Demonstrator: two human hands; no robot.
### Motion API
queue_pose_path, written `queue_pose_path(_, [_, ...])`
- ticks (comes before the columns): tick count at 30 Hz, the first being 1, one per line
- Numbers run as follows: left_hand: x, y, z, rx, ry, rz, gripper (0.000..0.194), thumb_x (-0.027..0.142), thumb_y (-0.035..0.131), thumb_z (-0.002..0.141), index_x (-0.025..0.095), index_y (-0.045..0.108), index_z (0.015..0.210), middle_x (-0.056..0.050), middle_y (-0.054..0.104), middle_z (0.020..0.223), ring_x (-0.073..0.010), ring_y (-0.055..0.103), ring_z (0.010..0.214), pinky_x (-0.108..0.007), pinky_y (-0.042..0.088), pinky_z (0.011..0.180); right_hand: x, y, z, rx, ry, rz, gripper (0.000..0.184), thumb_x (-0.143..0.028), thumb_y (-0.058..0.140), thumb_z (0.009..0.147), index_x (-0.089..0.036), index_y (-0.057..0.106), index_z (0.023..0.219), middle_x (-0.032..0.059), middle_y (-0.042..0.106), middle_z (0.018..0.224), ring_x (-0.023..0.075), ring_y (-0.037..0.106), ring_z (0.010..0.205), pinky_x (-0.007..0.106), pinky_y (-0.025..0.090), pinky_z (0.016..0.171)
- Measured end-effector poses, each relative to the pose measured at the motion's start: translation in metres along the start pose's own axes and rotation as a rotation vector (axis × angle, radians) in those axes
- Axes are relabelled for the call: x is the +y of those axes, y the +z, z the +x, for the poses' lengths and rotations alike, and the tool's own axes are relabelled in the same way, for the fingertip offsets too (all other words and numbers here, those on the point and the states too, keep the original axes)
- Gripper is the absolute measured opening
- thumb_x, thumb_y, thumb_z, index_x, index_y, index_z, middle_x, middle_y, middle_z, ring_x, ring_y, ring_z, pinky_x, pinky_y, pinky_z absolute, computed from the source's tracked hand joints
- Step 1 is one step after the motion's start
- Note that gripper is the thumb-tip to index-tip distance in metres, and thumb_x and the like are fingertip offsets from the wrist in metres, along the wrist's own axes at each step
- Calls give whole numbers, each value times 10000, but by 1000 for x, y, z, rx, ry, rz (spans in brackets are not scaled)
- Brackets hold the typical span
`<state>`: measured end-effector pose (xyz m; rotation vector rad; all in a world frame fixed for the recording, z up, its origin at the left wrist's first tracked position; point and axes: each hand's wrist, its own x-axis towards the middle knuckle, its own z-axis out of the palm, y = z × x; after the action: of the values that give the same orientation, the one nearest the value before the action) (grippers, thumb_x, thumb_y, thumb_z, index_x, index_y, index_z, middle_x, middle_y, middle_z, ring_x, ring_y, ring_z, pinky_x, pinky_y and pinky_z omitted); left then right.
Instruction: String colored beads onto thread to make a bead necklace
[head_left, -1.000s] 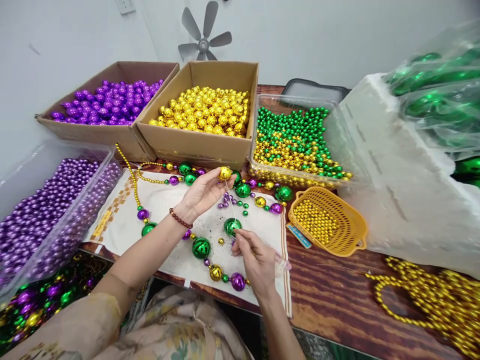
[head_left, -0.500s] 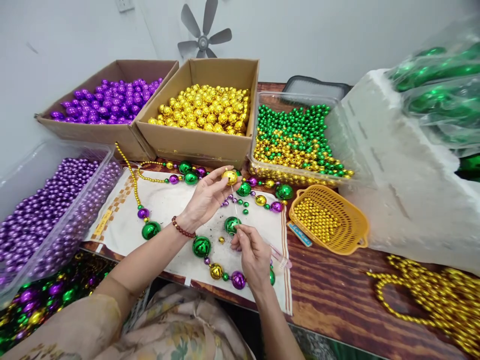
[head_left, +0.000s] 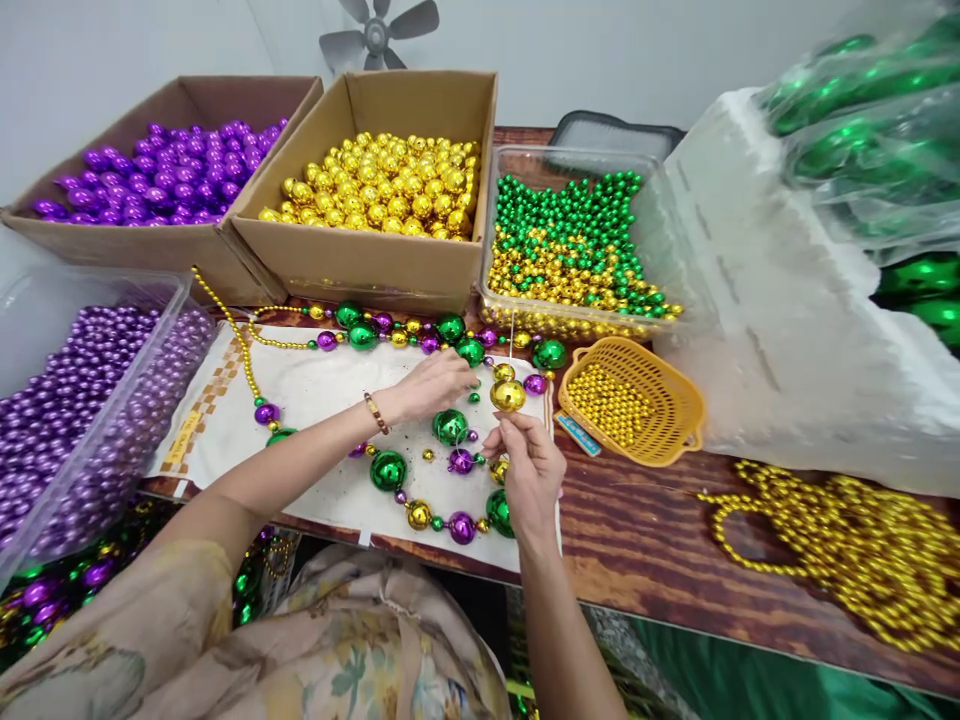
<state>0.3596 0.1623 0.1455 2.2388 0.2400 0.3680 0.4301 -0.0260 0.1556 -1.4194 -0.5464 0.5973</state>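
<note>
My right hand (head_left: 529, 470) pinches a thin needle that stands upright over the white cloth (head_left: 322, 400). A large gold bead (head_left: 508, 395) sits on that needle just above my fingertips. My left hand (head_left: 439, 383) reaches across the cloth, fingers curled down among small loose beads beside the gold bead; what they pinch is too small to make out. A strand of big green, purple and gold beads (head_left: 390, 470) loops over the cloth around both hands.
Cardboard boxes of purple balls (head_left: 161, 175) and gold balls (head_left: 382, 185) stand at the back. A clear tub of green and gold beads (head_left: 577, 250), a yellow basket (head_left: 630, 405), a tub of purple beads (head_left: 67, 400), gold strands (head_left: 840, 540) and a white bag (head_left: 787, 320) surround the cloth.
The gold bead left my left fingers and now rides on the needle above my right hand. My left hand dropped to the cloth. The needle swung upright and the view shifted down.
</note>
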Motion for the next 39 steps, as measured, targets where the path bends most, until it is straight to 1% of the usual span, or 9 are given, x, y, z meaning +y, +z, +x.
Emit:
queue_pose_path(3, [-21,15,17,-209,173,236,172,106,584,840,204,697,755,-106,659,868,-273,514,962,-390,356,877,7,-4,-4,35,23,15,236,-409,625,881,-173,618,893,-20,618,619,122,572,517,240,475,520])
queue_pose_path(8, [-29,30,31,-289,217,284,191,80,581,836,184,649,691,-119,646,842,-273,531,966,-402,340,899,11,-5,-7,56,21,32,234,-400,631,880,-167,631,889,-20,616,610,124,578,520,237,478,512])
queue_pose_path(10, [-24,27,31,-232,170,176,128,107,610,829,190,683,764,-112,662,897,-269,554,979,-398,355,920,11,-5,-6,56,21,32,227,-393,631,883,-166,633,887,-20,615,616,121,579,526,235,481,516])
queue_pose_path(12, [-16,18,27,-87,56,-46,80,179,651,832,199,715,876,-96,678,959,-255,587,980,-384,388,919,11,-6,-6,41,22,15,224,-390,626,890,-167,638,886,-18,615,621,120,576,531,237,485,524])
queue_pose_path(17, [10,-14,4,303,-362,-964,205,315,712,844,188,717,1005,-58,714,931,-169,680,817,-315,491,809,12,-3,-7,-53,26,-26,226,-389,615,908,-169,663,907,-21,603,605,126,574,524,244,496,519])
queue_pose_path(21, [26,-32,-13,424,-438,-1364,134,227,743,838,180,722,962,-54,738,927,-169,714,858,-327,532,860,12,1,-10,-115,-29,-75,217,-369,611,918,-171,700,914,-23,589,584,121,559,515,238,491,517])
queue_pose_path(27, [38,-37,-17,521,-453,-1513,63,157,656,906,166,718,899,-43,740,910,-164,723,884,-353,546,943,9,1,-15,-191,-88,-181,225,-348,601,925,-166,731,933,-29,572,560,105,522,478,213,445,472])
queue_pose_path(33, [40,-37,-18,522,-439,-1485,37,160,678,897,166,714,893,-40,735,894,-167,725,870,-433,517,1039,10,0,-14,-175,-98,-215,238,-350,587,930,-167,739,943,-34,556,549,101,508,468,206,426,462])
queue_pose_path(39, [35,-36,-19,499,-396,-1475,73,166,663,912,142,724,944,-59,731,883,-185,735,853,-439,532,1008,13,-1,-12,-174,-123,-234,228,-345,610,922,-159,740,944,-36,553,548,98,508,455,200,416,444])
